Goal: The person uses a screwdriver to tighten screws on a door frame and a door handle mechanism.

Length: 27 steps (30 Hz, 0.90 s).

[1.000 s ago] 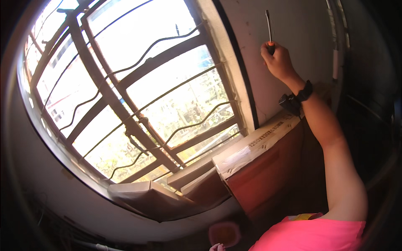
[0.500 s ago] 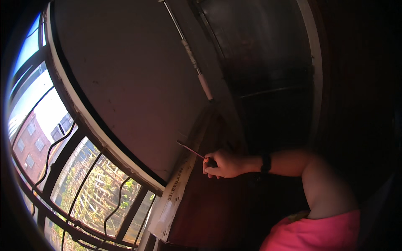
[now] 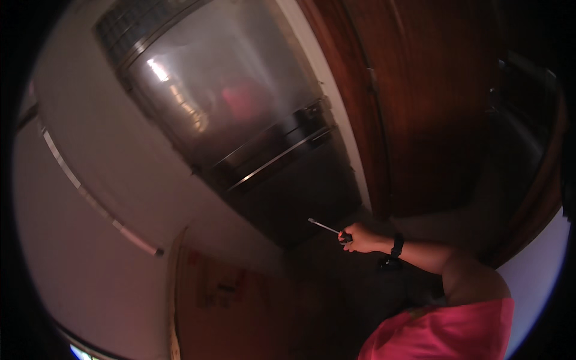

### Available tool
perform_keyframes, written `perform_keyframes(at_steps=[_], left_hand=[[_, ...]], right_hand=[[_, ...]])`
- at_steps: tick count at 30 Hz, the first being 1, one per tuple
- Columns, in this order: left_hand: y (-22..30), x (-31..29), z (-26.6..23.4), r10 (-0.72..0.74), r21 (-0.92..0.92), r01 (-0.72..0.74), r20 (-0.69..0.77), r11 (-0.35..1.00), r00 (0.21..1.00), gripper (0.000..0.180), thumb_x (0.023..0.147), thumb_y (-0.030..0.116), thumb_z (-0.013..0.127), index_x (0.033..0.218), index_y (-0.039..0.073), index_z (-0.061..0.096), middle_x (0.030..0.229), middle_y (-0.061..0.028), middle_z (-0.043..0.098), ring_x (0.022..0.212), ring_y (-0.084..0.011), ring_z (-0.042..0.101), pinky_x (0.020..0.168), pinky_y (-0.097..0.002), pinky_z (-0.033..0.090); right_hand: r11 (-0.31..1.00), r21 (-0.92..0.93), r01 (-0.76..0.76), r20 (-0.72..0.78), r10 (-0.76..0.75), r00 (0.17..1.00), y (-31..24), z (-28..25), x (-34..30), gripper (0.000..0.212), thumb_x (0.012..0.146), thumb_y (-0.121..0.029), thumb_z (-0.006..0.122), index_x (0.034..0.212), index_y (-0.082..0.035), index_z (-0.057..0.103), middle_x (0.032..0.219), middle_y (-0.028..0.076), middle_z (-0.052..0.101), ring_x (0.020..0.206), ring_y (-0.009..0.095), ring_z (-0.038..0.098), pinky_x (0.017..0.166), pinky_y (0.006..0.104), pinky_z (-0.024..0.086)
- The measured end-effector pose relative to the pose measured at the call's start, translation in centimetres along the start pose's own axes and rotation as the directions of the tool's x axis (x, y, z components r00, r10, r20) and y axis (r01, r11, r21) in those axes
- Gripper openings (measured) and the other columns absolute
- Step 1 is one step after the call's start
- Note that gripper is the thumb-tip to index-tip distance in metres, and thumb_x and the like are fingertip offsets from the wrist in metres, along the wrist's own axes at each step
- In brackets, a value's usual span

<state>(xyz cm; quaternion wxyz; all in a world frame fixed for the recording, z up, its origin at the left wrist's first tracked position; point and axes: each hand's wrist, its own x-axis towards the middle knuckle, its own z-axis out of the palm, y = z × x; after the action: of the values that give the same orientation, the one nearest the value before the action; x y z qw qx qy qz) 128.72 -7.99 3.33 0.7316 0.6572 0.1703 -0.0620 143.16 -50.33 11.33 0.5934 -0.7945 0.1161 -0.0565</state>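
My right hand (image 3: pixel 357 237) is closed around the dark and orange handle of a screwdriver (image 3: pixel 323 225). The thin metal shaft sticks out toward the upper left, and its tip touches nothing. A dark watch (image 3: pixel 397 245) is strapped round my right wrist, and a pink sleeve (image 3: pixel 450 327) covers the upper arm. My left hand is outside the picture.
A large metal panel with a shiny horizontal bar (image 3: pixel 282 159) stands ahead. To its right is a brown wooden door (image 3: pixel 420 120). A white tube-like rod (image 3: pixel 90 195) runs along the grey wall at left. Below it sits a cardboard box (image 3: pixel 222 288) with dark printing.
My view has swung right, away from the barred window, toward the metal panel and wooden door. My right hand still grips the screwdriver.
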Motion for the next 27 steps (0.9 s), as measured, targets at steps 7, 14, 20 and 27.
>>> perform_keyframes(at_steps=[7,14,20,27], left_hand=[[3.0,4.2,20.1,0.074,0.158,-0.121,0.276,0.980,0.958,0.011,0.089,0.014,0.064,0.092,0.004,0.065,0.080,-0.0040,0.064,0.064,-0.0110,0.054,0.056,-0.0233,0.044],[3.1,8.9,26.4,0.007,0.314,-0.161,0.438,0.936,0.899,0.009,0.088,0.008,0.062,0.092,0.000,0.065,0.079,-0.0046,0.064,0.072,-0.0119,0.058,0.068,-0.0255,0.047],[3.9,16.2,34.0,-0.122,0.406,-0.170,0.601,0.898,0.790,0.008,0.090,0.004,0.058,0.089,-0.003,0.062,0.081,-0.0076,0.063,0.072,-0.0141,0.058,0.067,-0.0280,0.049],[4.1,21.8,45.6,-0.214,0.418,-0.205,0.756,0.885,0.619,0.009,0.089,0.004,0.058,0.089,-0.003,0.062,0.082,-0.0076,0.063,0.073,-0.0143,0.057,0.067,-0.0290,0.046]], right_hand=[[0.925,0.287,-0.248,-0.171,0.304,0.937,21.2,-15.2,5.2,0.004,0.084,-0.006,0.057,0.081,-0.005,0.055,0.071,0.002,0.060,0.061,0.011,0.060,0.052,0.0261,0.049],[0.741,0.443,-0.504,-0.473,0.671,0.571,29.0,-21.3,-2.1,0.019,0.080,-0.010,0.071,0.076,0.003,0.058,0.075,0.011,0.066,0.061,0.016,0.064,0.052,0.0288,0.053],[0.579,0.493,-0.650,-0.635,0.750,0.186,33.1,-24.1,-7.7,0.028,0.080,-0.018,0.072,0.072,0.001,0.054,0.057,0.008,0.054,0.046,0.016,0.051,0.041,0.0328,0.041],[0.270,0.035,-0.962,-0.677,0.714,0.176,39.3,-28.2,-19.4,0.022,0.085,-0.020,0.066,0.088,-0.001,0.057,0.073,0.010,0.051,0.056,0.020,0.050,0.047,0.0354,0.043]])
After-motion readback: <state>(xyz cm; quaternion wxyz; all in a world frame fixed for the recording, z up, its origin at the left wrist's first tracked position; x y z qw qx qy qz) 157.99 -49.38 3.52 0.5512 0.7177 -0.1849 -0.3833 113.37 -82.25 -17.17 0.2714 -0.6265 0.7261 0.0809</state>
